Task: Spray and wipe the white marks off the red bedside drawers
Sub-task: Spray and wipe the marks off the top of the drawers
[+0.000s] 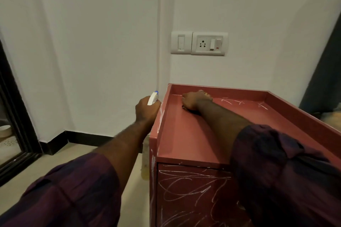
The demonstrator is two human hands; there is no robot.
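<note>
Drawers (184, 140), red, stand against the wall (92, 42). Right hand (191, 100) presses something dark, seemingly a cloth (185, 107), at the top's rear left corner; whether its fingers clasp it, I cannot tell. Left hand (147, 109) wraps its fingers round a white spray bottle (152, 97) just beside. Recommend firm overlapping strokes toward the chalky marks (241, 101); smooth top, raised rim.

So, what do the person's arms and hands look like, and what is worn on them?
The left hand and right hand are bare, without gloves. The left sleeve and right sleeve are dark purple cloth with faint darker checks, pushed up so that the forearms are uncovered.
</note>
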